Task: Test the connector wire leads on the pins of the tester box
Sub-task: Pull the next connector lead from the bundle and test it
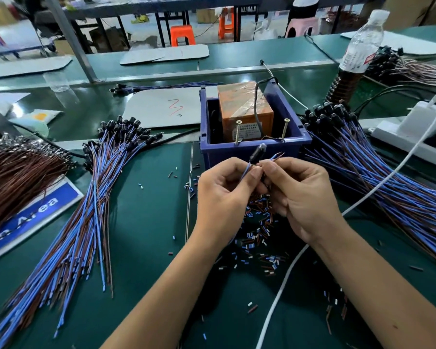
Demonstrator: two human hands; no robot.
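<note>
Pinching one connector [256, 154], left hand [224, 195] and right hand [300, 195] hide its lead ends.

Green worktop [141, 222] runs across the room. Behind it, orange stools [182, 34] stand on a grey floor [146, 34]. A pink stool [301, 25] sits farther right.

a clear water bottle [363, 44] stands tilted at the far right of the green tabletop [146, 222]. white power strip [410, 137] beside it, white cable [312, 238] trailing forward. orange stools [182, 35] out back, blue sign [35, 217] lying at left.
</note>
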